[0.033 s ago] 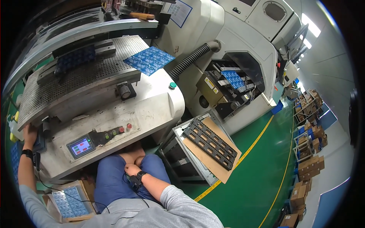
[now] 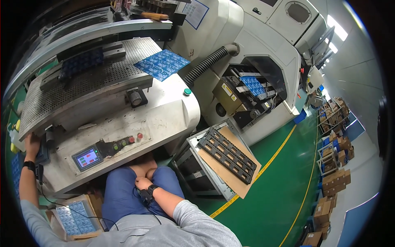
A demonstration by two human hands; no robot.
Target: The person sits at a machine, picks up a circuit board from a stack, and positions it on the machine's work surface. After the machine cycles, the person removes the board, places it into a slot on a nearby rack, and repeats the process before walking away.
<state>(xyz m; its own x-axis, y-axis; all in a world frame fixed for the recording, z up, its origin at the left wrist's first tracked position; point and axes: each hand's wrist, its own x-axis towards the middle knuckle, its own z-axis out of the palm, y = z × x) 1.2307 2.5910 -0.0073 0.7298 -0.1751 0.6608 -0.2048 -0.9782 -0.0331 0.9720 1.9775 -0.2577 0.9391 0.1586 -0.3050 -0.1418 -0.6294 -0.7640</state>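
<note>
My left hand (image 2: 32, 145) reaches to the left front corner of the white machine (image 2: 164, 123), beside the edge of its perforated metal plate (image 2: 135, 47). Its fingertips are hidden there. In my lap rests my right hand (image 2: 143, 183), its fingers curled in; whatever may be inside them is hidden. Both wrists wear black bands. A blue circuit board panel (image 2: 162, 65) lies flat at the right of the perforated plate. Another blue panel (image 2: 84, 64) sits farther left in shadow, between metal bars.
A small touchscreen (image 2: 87, 159) and several buttons (image 2: 131, 140) face me. By my left leg stands a box of blue panels (image 2: 76, 218). A black slotted tray (image 2: 228, 154) lies on cardboard (image 2: 242, 191) atop a metal rack. To the right, a second machine (image 2: 269, 119) holds a blue panel (image 2: 252, 86).
</note>
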